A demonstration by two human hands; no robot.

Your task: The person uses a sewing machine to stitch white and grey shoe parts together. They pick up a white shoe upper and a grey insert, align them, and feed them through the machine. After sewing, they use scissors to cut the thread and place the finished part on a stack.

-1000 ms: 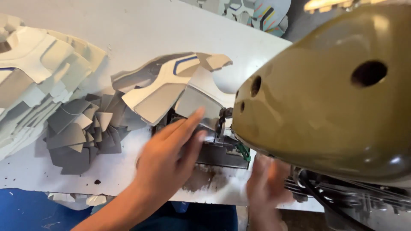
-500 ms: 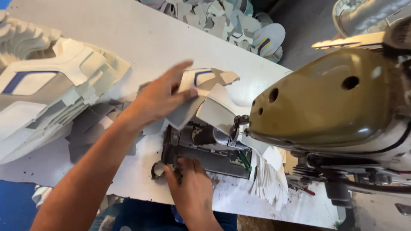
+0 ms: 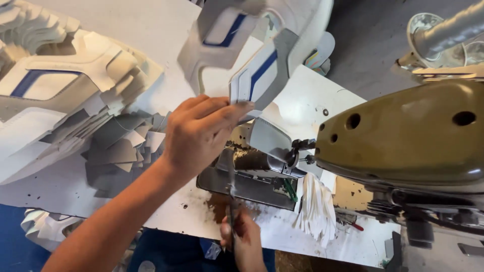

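We note that the left hand, which half a second ago rested low on the pile beside the sewing machine, now stands raised above the worktop, its grip pinched on the lower edge of a white, grey and blue shoe upper piece; we judge the piece has been lifted free of the stack of like cut pieces at the left. The piece hangs above the needle area, its long axis running from the fingers up and away to the far right. The right hand sits at the near worktop edge, closed on a thin dark tool, apparently snips.
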